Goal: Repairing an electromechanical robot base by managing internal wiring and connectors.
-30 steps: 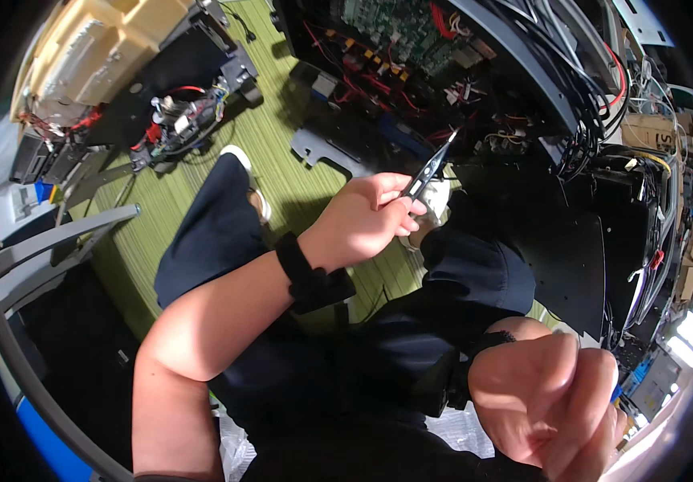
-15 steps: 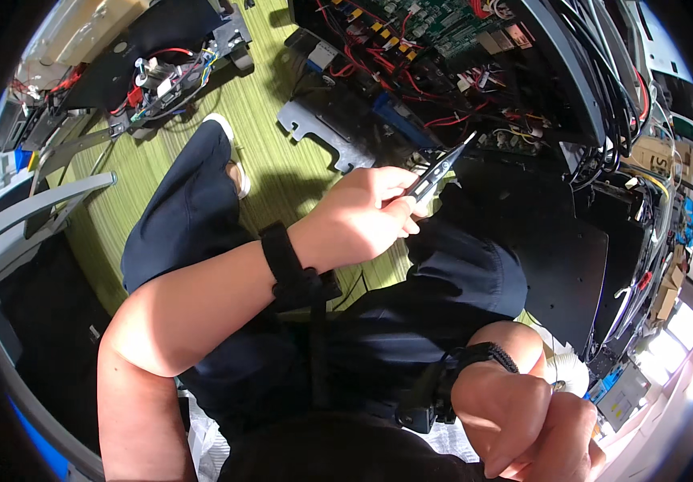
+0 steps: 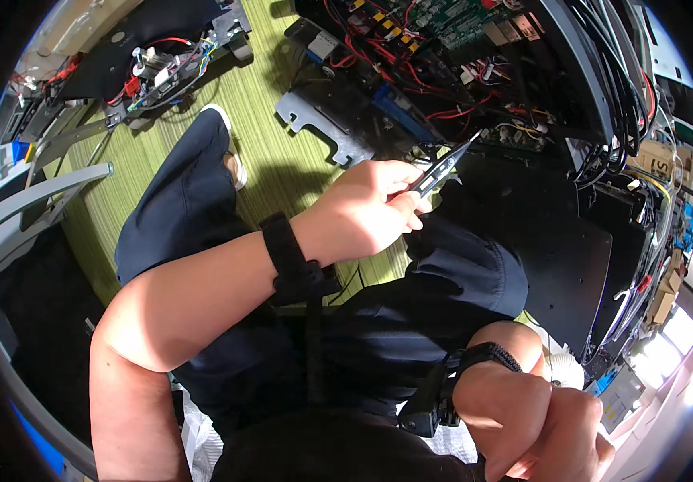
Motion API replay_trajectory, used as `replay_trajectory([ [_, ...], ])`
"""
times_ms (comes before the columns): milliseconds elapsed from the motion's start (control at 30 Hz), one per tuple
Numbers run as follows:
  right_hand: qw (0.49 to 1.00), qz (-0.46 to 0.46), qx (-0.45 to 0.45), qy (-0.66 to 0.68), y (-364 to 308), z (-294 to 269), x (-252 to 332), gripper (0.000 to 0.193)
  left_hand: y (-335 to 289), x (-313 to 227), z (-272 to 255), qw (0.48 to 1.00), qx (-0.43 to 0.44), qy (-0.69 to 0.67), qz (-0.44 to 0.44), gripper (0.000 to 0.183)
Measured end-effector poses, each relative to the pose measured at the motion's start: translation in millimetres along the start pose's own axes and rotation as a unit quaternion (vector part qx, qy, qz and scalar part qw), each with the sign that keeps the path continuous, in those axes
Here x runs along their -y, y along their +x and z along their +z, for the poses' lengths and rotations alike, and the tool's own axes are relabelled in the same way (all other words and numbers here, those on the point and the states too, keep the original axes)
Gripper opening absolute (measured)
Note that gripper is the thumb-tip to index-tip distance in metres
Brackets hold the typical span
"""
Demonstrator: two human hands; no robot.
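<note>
My left hand [image 3: 366, 210] is closed around a pair of black tweezers [image 3: 441, 173] with a fine pointed tip. The tip points up and to the right, in front of the opened machine [image 3: 435, 72] full of circuit boards and red wires. Whether the tip touches a wire behind it I cannot tell. At the lower right, over my thigh, my right hand [image 3: 527, 422] is curled with its fingers pressed together. Anything inside those fingers is hidden.
A grey metal bracket [image 3: 324, 132] lies on the green floor [image 3: 270, 128]. Upper left stands another wired assembly [image 3: 162, 72]. A black panel [image 3: 559, 249] lies beside my right knee, with bundled cables [image 3: 615, 88] beyond. A grey curved frame [image 3: 45, 193] is at the left.
The tweezers and my left hand have shifted very slightly to the right in the picture. My right hand stays curled in nearly the same place.
</note>
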State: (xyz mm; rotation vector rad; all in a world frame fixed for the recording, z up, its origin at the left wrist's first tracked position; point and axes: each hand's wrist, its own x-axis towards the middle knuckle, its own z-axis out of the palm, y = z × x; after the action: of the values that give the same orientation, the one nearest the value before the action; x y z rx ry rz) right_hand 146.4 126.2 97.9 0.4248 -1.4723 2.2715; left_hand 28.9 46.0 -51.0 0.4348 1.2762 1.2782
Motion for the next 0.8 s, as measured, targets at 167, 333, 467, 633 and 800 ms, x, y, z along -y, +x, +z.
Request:
replay_trajectory([
  [167,0.999,0.004,0.043,0.018,2.4,-6.5,1.1,0.026,3.3,4.9,2.6,1.0,0.005,-0.009,0.005,0.024],
  [333,0.997,-0.008,0.079,0.023,2.0,-17.5,2.1,0.025,5.6,2.5,5.1,1.0,0.006,-0.008,-0.003,0.023],
  [467,0.992,-0.034,0.109,0.058,-0.8,-19.1,-10.1,0.022,7.8,5.3,5.4,1.0,0.008,0.0,0.005,0.023],
  [633,0.997,0.005,0.071,0.015,2.3,-15.4,-3.1,0.019,8.6,7.7,5.3,1.0,0.008,0.005,-0.003,0.023],
  [800,0.989,0.065,0.115,0.068,1.2,-21.5,8.0,0.017,6.5,9.0,5.1,1.0,0.002,-0.005,-0.008,0.023],
])
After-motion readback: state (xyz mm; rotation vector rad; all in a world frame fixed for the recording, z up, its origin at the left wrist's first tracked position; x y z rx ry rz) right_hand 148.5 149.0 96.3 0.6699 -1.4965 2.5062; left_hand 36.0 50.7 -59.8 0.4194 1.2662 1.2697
